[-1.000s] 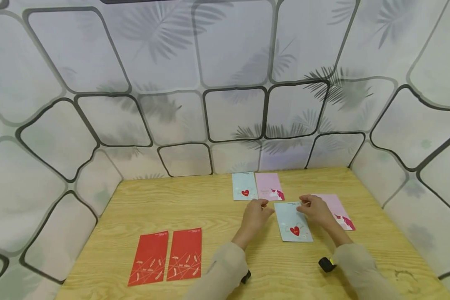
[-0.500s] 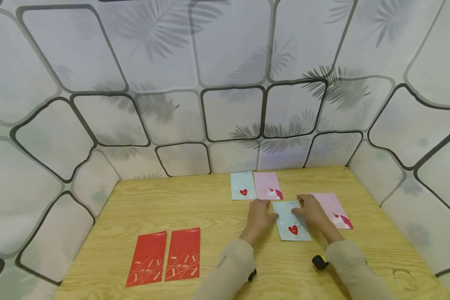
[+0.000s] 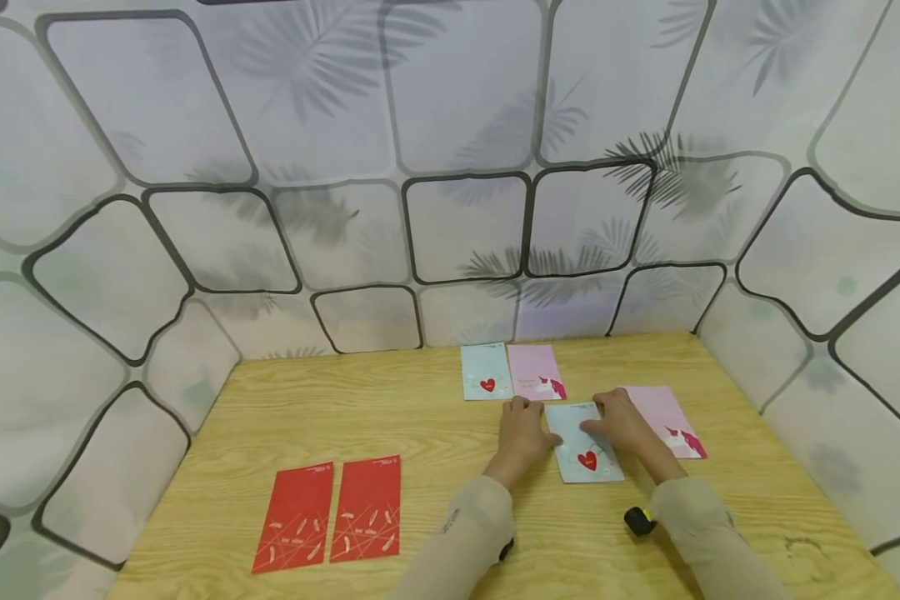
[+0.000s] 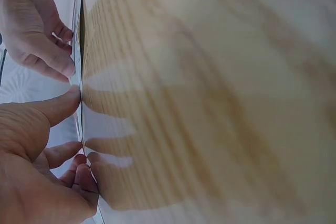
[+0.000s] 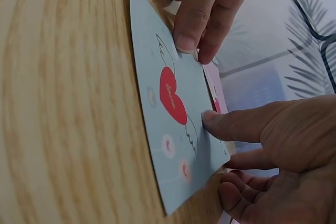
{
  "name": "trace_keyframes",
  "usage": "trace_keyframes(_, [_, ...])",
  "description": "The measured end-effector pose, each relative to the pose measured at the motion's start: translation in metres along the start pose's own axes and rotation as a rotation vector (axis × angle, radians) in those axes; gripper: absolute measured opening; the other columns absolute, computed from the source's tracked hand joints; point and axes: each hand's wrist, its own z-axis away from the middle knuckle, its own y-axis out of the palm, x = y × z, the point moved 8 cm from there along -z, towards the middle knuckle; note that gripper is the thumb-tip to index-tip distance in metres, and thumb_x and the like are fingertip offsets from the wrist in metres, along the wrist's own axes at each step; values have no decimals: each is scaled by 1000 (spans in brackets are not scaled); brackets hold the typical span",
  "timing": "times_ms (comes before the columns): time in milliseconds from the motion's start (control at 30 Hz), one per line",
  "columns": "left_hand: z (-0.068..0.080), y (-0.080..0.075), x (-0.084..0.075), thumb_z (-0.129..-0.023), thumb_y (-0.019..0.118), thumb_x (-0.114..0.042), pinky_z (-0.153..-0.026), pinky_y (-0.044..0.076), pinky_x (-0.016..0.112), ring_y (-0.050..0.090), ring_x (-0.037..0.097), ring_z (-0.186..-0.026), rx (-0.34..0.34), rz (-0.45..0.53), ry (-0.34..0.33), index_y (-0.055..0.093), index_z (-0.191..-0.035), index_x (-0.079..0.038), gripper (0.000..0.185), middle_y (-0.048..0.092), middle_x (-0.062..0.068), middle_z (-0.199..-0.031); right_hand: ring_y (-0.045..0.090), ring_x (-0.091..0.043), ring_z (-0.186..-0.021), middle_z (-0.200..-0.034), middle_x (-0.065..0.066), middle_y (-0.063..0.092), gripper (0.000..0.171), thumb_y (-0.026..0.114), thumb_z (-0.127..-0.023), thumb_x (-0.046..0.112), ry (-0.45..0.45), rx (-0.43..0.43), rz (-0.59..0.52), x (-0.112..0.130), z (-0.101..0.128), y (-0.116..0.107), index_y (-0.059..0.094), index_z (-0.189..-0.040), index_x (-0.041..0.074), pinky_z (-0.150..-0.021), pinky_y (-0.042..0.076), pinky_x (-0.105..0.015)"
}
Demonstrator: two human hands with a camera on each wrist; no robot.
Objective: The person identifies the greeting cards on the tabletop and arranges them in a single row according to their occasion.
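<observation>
A light blue card (image 3: 576, 457) with a red heart and the word "love" lies between my hands, right of centre in the head view. My left hand (image 3: 523, 437) is at its left side, the thumb on the edge and the index fingertip just past it. On the right, my right hand (image 3: 621, 421) has its thumb on the printed face and its index finger at the far corner. Close up, the same card (image 5: 181, 166) tilts across the right wrist view. Seen edge-on, it shows as a thin strip beside the left hand (image 4: 47, 166).
Behind the hands lie a second blue heart card (image 3: 486, 367) and a pink unicorn card (image 3: 532, 367). Another pink card (image 3: 662, 417) is partly behind the right hand. Two red cards (image 3: 294, 517) lie at the left. Patterned fabric walls (image 3: 465, 225) enclose the wooden table (image 3: 330, 408).
The left hand has moved right to the blue card's edge, and both thumbs have come down onto the card. The view has shifted slightly. The other cards stay in place.
</observation>
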Motion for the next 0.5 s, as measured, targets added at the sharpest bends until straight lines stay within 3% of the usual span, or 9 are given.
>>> trace_keyframes(200, [1,-5,-4,-81,89,-37,-96,44,30,49,23,-111,-7,-46,33,70,-127,-6,58,57,8,-119,54,-40,-105,-115,-30,57,52,78,-91,14,42,-43,-50,-3,1,-3,57,-127,-18,-95,48,-58])
trace_keyframes(500, [-1,-3,-3,-81,90,-36,-99,44,30,49,24,-115,25,-36,22,68,-133,-7,63,58,8,-123,65,-29,-88,-96,-15,70,18,72,-95,7,-4,-259,-161,-1,12,-18,69,-109,-5,-74,53,-39])
